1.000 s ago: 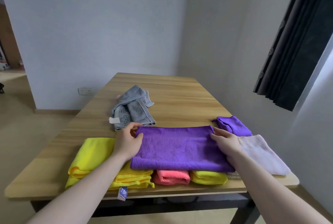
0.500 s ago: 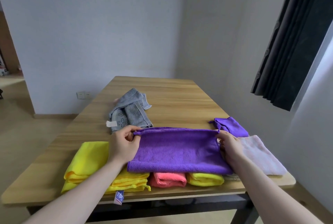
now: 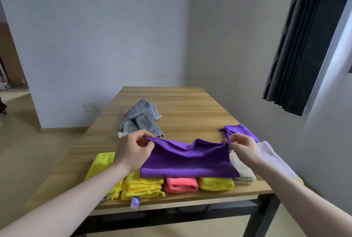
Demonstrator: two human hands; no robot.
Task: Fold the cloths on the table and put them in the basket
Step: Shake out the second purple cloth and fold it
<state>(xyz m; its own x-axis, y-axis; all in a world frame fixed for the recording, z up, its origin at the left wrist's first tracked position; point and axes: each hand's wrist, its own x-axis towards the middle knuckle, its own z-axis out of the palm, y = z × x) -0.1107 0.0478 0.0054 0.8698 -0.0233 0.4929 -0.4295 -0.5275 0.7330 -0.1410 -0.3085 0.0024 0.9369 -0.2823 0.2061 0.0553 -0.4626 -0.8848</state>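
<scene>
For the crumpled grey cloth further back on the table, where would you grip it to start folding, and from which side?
Probably by the corner that sticks out at the far right of the grey cloth, reaching in from the right over bare table. That flap lies flat and single, free of the bunched middle, so fingers could pinch it cleanly. The left hand and right hand both pinch the purple cloth now.

Small tag [image 3: 135,202] hanging off a folded yellow cloth [image 3: 142,187], print too blurred to read, no other legible text

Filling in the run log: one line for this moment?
left hand: pinches purple cloth | right hand: pinches it | far edge lifted | basket: unseen
</scene>
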